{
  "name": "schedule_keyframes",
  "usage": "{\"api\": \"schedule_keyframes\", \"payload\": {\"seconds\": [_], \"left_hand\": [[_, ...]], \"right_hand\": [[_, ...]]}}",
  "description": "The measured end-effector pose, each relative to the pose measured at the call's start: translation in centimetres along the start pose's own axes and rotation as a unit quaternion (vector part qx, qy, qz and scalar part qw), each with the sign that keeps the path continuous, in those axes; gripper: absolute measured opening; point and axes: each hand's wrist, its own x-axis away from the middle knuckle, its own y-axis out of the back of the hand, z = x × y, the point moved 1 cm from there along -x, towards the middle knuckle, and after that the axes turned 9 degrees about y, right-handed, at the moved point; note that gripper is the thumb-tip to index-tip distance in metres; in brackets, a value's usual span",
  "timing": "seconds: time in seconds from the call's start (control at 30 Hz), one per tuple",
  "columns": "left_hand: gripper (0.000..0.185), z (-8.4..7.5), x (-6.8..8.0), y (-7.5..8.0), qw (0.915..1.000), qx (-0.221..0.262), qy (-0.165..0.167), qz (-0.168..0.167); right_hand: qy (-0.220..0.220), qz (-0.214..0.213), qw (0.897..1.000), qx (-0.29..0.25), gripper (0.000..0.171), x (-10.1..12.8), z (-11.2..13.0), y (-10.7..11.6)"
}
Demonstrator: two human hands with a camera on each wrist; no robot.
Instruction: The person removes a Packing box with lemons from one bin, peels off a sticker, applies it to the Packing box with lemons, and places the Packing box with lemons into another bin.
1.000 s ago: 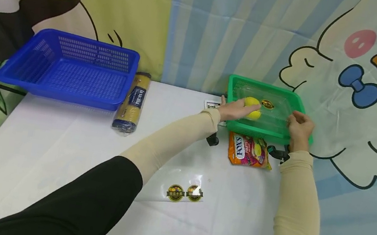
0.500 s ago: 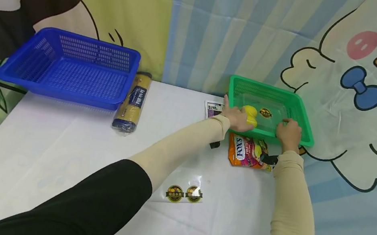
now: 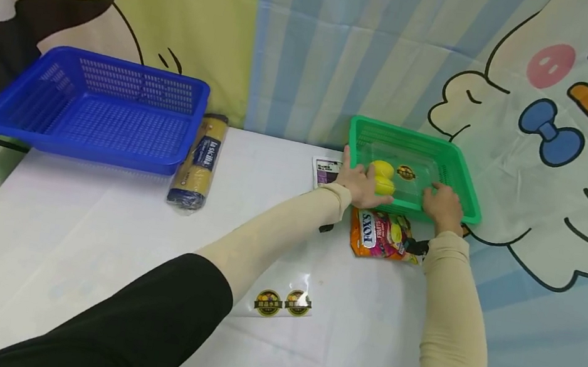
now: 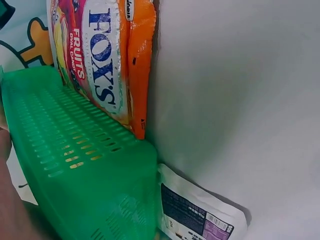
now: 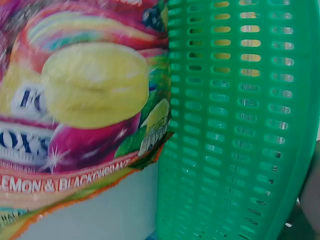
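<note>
Both hands drawn nearer, left hand (image 3: 358,183) fingers curled on yellow fruit (image 3: 382,177), right hand (image 3: 441,203) gripping clear bag (image 3: 414,179)

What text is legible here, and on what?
"FOX'S" and "FRUITS": candy bag in front of the green basket.
"LEMON & BLACK...", cut off after that: same bag, right wrist view.
"la sicilia", roughly: yellow roll beside the blue basket.
White packet by the green basket: barcode and print too small to read.
Round stickers on the table: unreadable.

blue basket (image 3: 94,106), pasta pack (image 3: 198,159), stickers (image 3: 282,302)
</note>
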Motion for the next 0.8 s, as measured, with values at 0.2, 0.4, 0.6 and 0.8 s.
{"api": "schedule_keyframes", "payload": {"seconds": [0.2, 0.4, 0.6, 0.8], "left_hand": [[0.110, 1.1, -0.8, -0.7, 0.9996, -0.015, 0.014, -0.018], [0.106, 3.1, -0.1, -0.7, 0.9993, -0.026, -0.006, -0.026], [0.102, 7.3, 1.9, 1.6, 0.9980, -0.027, -0.038, -0.044], [0.103, 14.3, 3.0, 3.1, 0.9974, -0.014, -0.016, -0.068]], "right_hand": [[0.021, 0.024, 0.999, 0.019, 0.067, -0.6, 1.2, -0.4], [0.046, 0.020, 0.998, 0.031, 0.075, -1.1, 1.2, -0.7], [0.070, 0.016, 0.997, 0.032, 0.080, -1.1, 0.9, -0.1], [0.102, 0.018, 0.994, 0.043, 0.086, -1.1, 1.5, 0.2]]}}
